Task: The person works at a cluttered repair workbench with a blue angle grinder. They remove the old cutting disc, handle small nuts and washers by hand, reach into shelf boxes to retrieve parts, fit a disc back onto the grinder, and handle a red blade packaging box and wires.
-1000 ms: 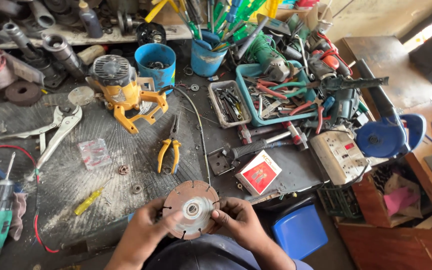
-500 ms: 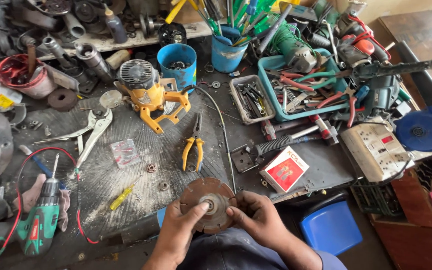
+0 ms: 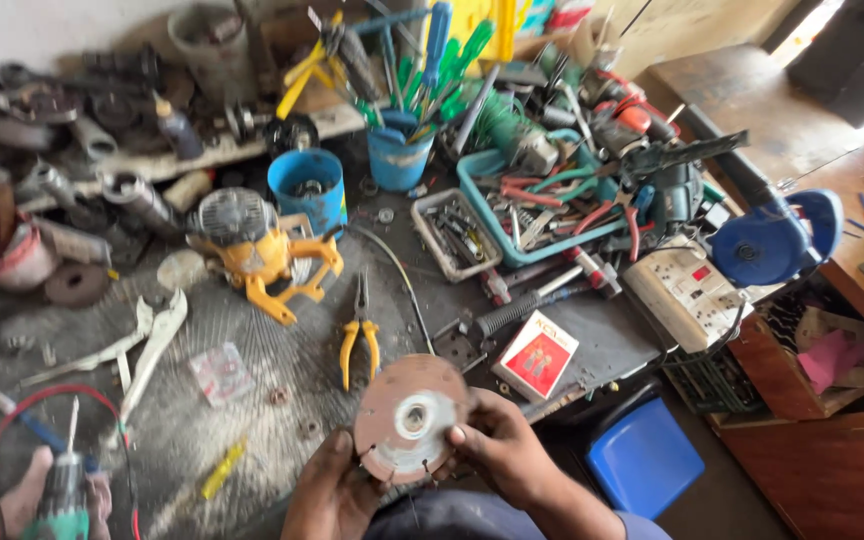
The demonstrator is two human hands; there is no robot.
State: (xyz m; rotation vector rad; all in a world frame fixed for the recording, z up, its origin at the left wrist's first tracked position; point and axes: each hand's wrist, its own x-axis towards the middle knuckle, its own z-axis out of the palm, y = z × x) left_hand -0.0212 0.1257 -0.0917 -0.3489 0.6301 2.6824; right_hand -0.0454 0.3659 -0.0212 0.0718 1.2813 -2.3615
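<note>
While both hands work close to the person's body, at the near edge of the bench (image 3: 252,350), they hold a round cutting disc (image 3: 410,418) between them, its flat face turned up to the camera so that the pale hub and centre hole show clearly. The left hand (image 3: 337,490) supports the disc from below at its lower left rim, with the fingers curled under it, and the right hand (image 3: 497,450) pinches the right rim, the thumb lying on the face near the hub. The disc is slightly blurred, so I cannot tell its teeth or wear exactly. Just beyond it on the bench lie yellow-handled pliers (image 3: 359,335), and to the right a small red and white box (image 3: 535,355), both within easy reach. Further back stands a yellow motor unit (image 3: 252,245). Several containers sit behind it. A blue cup (image 3: 307,180) seems to hold small dark parts, though they are hard to make out. A second blue cup (image 3: 397,150) stands upright and full of screwdrivers with green and blue handles, put there handle up. A small grey tray (image 3: 455,235) keeps bits and little tools together, and a teal basket (image 3: 542,200) beside it holds pliers with red handles. A white socket strip (image 3: 690,297) lies at the right edge, and a green drill (image 3: 62,495) rests at the near left corner.
</note>
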